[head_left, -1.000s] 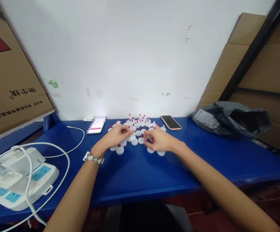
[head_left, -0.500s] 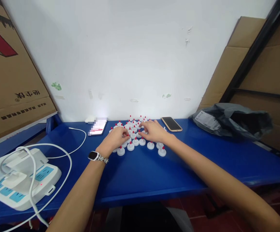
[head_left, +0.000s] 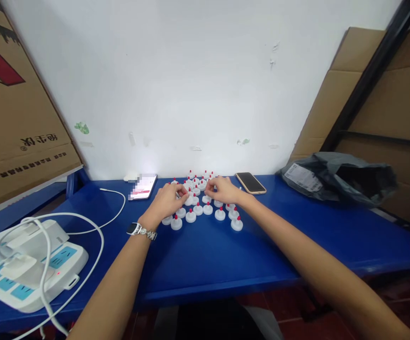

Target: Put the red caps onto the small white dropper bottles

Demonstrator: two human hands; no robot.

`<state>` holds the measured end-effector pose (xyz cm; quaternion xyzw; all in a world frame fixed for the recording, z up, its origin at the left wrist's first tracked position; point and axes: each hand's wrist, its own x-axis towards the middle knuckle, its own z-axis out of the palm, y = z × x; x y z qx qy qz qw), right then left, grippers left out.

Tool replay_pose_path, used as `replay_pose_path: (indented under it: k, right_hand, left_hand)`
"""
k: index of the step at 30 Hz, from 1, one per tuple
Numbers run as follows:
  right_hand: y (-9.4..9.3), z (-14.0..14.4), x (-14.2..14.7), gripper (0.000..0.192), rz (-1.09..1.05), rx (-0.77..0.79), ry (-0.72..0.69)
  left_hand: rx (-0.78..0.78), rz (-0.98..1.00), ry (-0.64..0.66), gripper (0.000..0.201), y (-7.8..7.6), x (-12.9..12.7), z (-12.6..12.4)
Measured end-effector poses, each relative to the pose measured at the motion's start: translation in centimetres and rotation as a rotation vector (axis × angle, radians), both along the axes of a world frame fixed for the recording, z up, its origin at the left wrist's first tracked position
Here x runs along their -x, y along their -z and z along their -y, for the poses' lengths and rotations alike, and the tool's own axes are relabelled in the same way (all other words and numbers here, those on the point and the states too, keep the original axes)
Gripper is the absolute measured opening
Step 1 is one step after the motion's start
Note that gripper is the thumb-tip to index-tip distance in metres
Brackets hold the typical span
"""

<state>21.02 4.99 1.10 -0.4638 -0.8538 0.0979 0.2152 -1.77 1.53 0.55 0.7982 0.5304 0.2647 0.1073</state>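
1. My left hand (head_left: 167, 200) rests curled over the near-left part of the white caps (head_left: 200, 200), fingertips pinched together; whether a cap sits between them I cannot tell.
2. My right hand (head_left: 224, 190) is just beside it, fingers closed at the middle of the cluster, contents equally hidden.
3. The caps, red-tipped, stand upright in rows on the blue table (head_left: 208, 255), between the lit phone (head_left: 141, 185) and the dark phone (head_left: 250, 182).
4. Risk, as I judge it: the caps stand close together, so a dragging knuckle or wrist could topple neighbours and scatter the rows.
5. A loose pinch might drop one, and it could roll toward the table's front edge.
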Motion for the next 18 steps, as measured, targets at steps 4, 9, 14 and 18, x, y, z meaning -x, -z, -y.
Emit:
replay_pose_path:
  k: [4, 9, 14, 18]
  right_hand:
    - [-0.1, 1.1, 0.3, 0.034, 0.042, -0.122, 0.037]
    - [0.3, 5.3, -2.6, 0.073, 0.101, -0.06, 0.003]
    - [2.8, 7.9, -3.2, 0.076, 0.088, -0.092, 0.009]
    - [3.9, 4.0, -0.9, 0.052, -0.022, -0.175, 0.089]
  left_hand:
    - [-0.123, -0.134, -0.041, 0.044, 0.3, -0.3, 1.1]
    - [-0.226, -0.22, -0.107, 0.08, 1.9, 0.7, 4.5]
    - [-0.21, -0.243, -0.007, 0.084, 4.0, 0.0, 5.0]
    - [-0.204, -0.15, 0.034, 0.059, 3.7, -2.2, 1.1]
